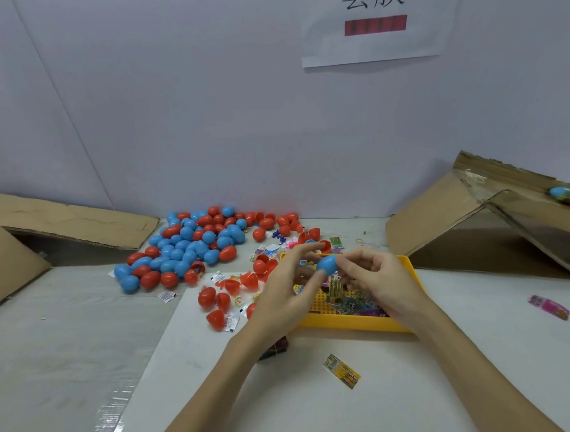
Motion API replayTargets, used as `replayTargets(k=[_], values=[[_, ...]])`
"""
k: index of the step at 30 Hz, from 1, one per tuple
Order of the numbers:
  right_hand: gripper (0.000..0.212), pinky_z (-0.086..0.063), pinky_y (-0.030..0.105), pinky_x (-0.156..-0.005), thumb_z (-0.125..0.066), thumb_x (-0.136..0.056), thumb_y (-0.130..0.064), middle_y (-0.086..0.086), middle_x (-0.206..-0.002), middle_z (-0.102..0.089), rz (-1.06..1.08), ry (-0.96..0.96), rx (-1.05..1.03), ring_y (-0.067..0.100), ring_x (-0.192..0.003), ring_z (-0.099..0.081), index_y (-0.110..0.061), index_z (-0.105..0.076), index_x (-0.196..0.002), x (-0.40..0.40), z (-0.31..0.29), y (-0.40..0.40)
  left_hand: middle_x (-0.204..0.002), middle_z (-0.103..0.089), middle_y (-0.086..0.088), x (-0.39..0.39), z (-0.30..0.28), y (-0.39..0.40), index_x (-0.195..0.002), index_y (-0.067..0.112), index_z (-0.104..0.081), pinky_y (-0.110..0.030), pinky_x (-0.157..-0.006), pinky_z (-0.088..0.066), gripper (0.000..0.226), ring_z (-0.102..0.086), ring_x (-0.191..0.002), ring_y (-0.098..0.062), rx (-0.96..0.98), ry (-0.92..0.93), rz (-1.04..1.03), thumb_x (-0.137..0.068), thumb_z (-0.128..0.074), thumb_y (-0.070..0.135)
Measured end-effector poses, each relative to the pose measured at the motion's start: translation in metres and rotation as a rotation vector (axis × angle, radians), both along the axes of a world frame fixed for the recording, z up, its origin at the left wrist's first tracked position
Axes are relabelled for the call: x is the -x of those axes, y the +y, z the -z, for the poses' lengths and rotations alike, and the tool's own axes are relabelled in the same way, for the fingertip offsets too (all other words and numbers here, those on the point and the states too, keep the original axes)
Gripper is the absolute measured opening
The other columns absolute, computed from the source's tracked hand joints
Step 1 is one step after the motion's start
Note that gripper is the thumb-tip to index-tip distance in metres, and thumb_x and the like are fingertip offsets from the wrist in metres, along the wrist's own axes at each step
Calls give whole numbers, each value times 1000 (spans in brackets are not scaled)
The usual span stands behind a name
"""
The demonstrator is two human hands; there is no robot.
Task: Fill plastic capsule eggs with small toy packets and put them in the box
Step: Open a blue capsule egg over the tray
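I count two hands, the left hand (288, 281) and the right hand (374, 277), one yellow tray (353, 324), two cardboard boxes, the left box (65, 222) and the right box (492, 206), and one wall sign (373, 22); the heaped eggs (193, 242) are too many to count.

A printed paper sign (375, 22) hangs on the pale wall (207, 105).

White paper sign (371, 22) on wall, large black characters "套膜", red bar beneath, illegible
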State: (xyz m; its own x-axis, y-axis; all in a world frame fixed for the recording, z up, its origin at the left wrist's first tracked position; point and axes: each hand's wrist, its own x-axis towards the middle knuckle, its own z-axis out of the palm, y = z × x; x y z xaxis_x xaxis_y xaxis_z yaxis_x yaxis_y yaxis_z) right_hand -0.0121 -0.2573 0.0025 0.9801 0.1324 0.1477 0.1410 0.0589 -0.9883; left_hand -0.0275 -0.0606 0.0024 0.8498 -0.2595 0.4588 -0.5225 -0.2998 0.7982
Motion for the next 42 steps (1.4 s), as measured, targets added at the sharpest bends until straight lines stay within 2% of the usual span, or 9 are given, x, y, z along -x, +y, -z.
replayTargets(k=[3,11,15,19,23,26,31,36,42], values=[[36,-57,23,-67,-75,-83,-35,6,-83,-75,-8,-10,26,17,-77,-68,-8,-76,-105,1,-2,1,-118,-62,12,0,2,0,-133,23,-56,-26,-85,-58,40,-68,-98,-11,-69,-46,-1,-96,-71,19],[26,-59,29,-72,-71,-95,-24,7,-92,-76,-82,-40,106,20,-81,-71,-21,-70,-121,3,-3,1,-113,-70,6,0,2,2,-133,17,-59,-38,-86,-59,30,-69,-99,-13,-53,6,-29,-104,-59,20],[33,-59,27,-69,-74,-87,-34,6,-91,-78,-45,-35,115,20,-77,-72,-17,-70,-115,4,-4,2,-107,-70,9,1,1,0,-136,25,-46,-29,-80,-59,40,-69,-96,-10,22,51,-3,-100,-64,29],[27,-60,26,-69,-72,-92,-35,4,-92,-78,-47,-67,188,17,-77,-73,-21,-69,-115,3,-4,5,-106,-67,11,-3,6,0,-124,23,-54,-23,-79,-55,28,-66,-94,-7,-21,-7,-61,-99,-66,23],[18,-56,20,-80,-69,-99,-24,-12,-103,-73,60,-259,542,4,-95,-68,-33,-70,-115,6,2,8,-105,-71,7,-7,6,2,-125,20,-59,-23,-80,-57,23,-70,-93,-8,168,65,-188,-104,-55,27],[22,-39,17,-100,-61,-103,-29,-18,-127,-64,26,-493,877,1,-119,-49,-33,-73,-121,12,6,20,-99,-70,8,-11,8,7,-118,25,-62,-23,-75,-57,20,-68,-87,-7,192,56,-335,-105,-49,35],[36,-23,36,-115,-44,-108,-44,-20,-142,-60,-67,-516,1128,2,-137,-34,-34,-71,-129,14,11,31,-88,-70,6,-16,12,13,-111,28,-60,-16,-66,-55,15,-69,-78,-6,232,115,-433,-106,-47,34],[37,-21,27,-104,-43,-108,-41,-20,-131,-67,-40,-524,1135,0,-129,-40,-29,-73,-126,13,13,31,-87,-69,6,-16,12,12,-112,28,-59,-17,-67,-55,14,-67,-77,-3,188,112,-426,-104,-50,36],[43,-30,28,-104,-41,-107,-48,-18,-128,-68,14,-546,1092,0,-127,-43,-27,-75,-123,12,15,30,-99,-69,0,-15,11,12,-115,25,-60,-32,-80,-59,16,-68,-92,-17,153,107,-407,-105,-51,33]])
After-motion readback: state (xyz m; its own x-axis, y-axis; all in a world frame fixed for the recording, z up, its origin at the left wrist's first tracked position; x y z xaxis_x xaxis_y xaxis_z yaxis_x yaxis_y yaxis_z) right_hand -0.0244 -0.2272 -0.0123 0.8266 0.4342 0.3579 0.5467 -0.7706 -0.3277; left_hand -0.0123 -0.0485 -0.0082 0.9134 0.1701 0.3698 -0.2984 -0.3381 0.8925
